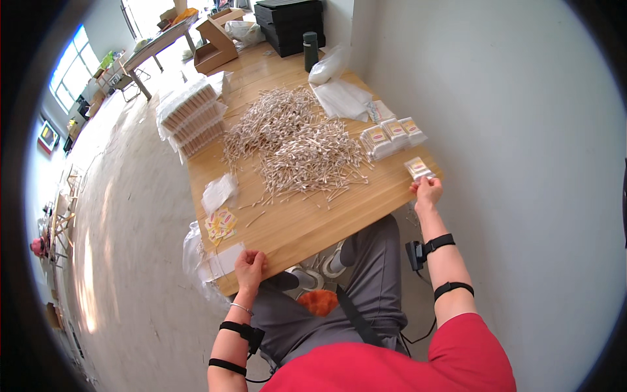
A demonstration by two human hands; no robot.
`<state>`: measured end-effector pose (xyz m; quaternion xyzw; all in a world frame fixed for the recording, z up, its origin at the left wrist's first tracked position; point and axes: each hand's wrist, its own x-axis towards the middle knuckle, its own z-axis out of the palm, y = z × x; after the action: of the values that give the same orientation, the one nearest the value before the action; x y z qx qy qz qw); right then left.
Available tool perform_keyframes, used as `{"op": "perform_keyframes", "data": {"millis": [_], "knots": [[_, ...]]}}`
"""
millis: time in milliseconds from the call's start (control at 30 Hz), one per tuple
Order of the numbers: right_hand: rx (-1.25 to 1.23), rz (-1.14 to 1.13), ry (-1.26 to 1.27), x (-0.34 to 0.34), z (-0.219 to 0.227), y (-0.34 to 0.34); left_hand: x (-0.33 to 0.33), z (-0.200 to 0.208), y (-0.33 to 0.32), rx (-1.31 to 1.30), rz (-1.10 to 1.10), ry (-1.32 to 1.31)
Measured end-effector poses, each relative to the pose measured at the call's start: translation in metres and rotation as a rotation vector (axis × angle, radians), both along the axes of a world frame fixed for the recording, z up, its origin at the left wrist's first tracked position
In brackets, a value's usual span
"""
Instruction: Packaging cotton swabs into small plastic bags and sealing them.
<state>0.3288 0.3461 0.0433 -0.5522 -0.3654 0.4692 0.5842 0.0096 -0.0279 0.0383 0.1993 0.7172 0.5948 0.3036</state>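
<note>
A large heap of loose cotton swabs spreads across the middle of the wooden table. At the right edge my right hand pinches the near end of a small clear packet of cotton swabs with a yellow and white label. Several similar packets stand in a row just beyond it. My left hand is at the near left corner, fingers closed at the edge of some flat white bags. What those fingers pinch, if anything, is hidden. Small yellow printed cards lie beyond the bags.
Wrapped bundles of swabs are stacked at the far left. Crumpled clear plastic lies near the cards, and white plastic bags lie at the far right. Behind are a dark bottle, a black case and an open cardboard box. A wall rises on the right.
</note>
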Motion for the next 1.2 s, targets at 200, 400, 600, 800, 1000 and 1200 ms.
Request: {"op": "perform_keyframes", "data": {"millis": [200,400,600,800,1000,1200], "knots": [[-0.164,-0.157,-0.01,0.002,0.005,0.045,-0.007,-0.001,-0.002,-0.056,-0.025,-0.08],[-0.257,-0.149,-0.045,-0.001,0.008,0.07,-0.005,0.001,0.0,-0.065,0.001,-0.069],[-0.234,-0.137,-0.146,0.001,0.003,0.082,-0.006,0.006,-0.001,-0.082,-0.017,-0.121],[0.002,-0.418,-0.801,0.006,-0.031,0.067,-0.008,-0.001,0.009,-0.017,-0.046,-0.194],[0.335,0.446,-0.57,-0.125,0.008,-0.018,-0.017,0.0,-0.003,-0.008,-0.06,-0.177],[0.467,1.154,-0.67,-0.293,0.069,-0.117,-0.016,-0.016,-0.012,0.103,-0.07,-0.2]]}}
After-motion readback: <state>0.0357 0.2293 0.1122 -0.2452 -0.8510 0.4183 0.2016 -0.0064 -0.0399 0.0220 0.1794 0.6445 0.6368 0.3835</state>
